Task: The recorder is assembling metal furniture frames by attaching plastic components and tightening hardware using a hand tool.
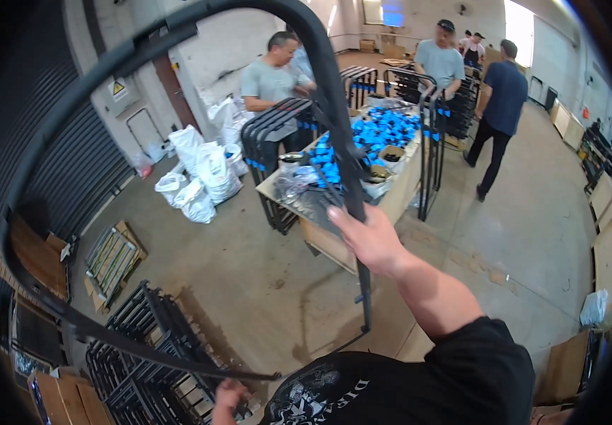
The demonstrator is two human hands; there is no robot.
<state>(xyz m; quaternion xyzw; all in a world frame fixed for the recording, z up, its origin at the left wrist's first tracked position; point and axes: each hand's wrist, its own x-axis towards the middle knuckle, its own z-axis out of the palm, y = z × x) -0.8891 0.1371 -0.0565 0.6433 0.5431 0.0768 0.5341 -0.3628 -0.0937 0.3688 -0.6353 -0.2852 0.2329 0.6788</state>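
Observation:
A large bent black tubular metal frame is held up in front of me, looping across the left half of the view. My right hand is closed around its upright tube, thumb toward the left. Low in the view, my left hand is just beneath the frame's lower tube; it is small and blurred, and whether it grips the tube cannot be made out. Below and beside that hand lies a stack of similar black metal frames on the floor.
Ahead stands a work table heaped with blue-and-black parts, with black frames leaning on its sides. Two people work at it; another person stands to the right. White sacks sit at left. A slatted pallet and cardboard boxes lie nearer.

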